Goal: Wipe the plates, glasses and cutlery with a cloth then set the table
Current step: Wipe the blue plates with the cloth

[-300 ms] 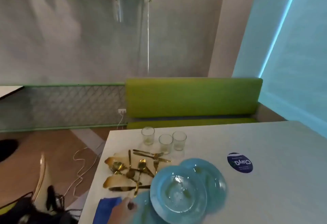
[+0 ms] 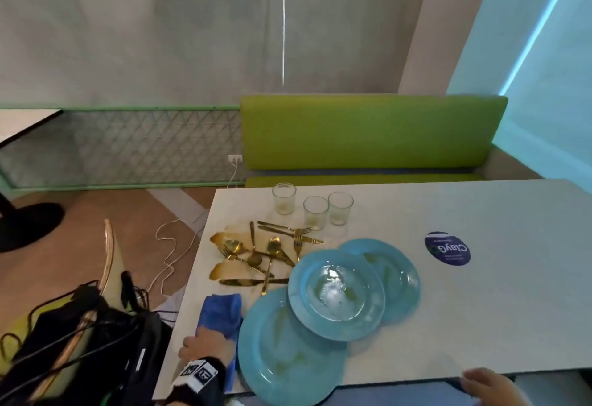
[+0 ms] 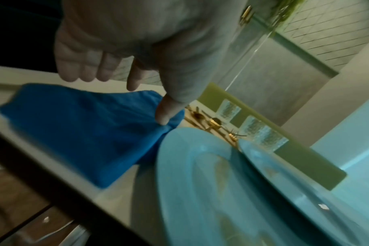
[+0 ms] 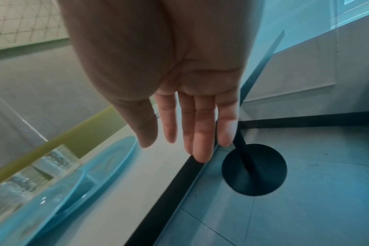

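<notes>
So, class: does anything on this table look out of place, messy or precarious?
Yes. The three blue plates overlap unevenly; the nearest plate juts past the table edge and shows yellowish smears. The gold cutlery lies tangled on a stained patch, and the glasses have residue at the bottom.

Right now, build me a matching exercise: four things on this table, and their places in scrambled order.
Things:
1. blue cloth
2. glasses
3. gold cutlery
4. round sticker

Places:
A. far edge, near the bench
B. right of the plates
C. under the left hand, near edge
D. between glasses and cloth

Pairs: 1-C, 2-A, 3-D, 4-B
</notes>
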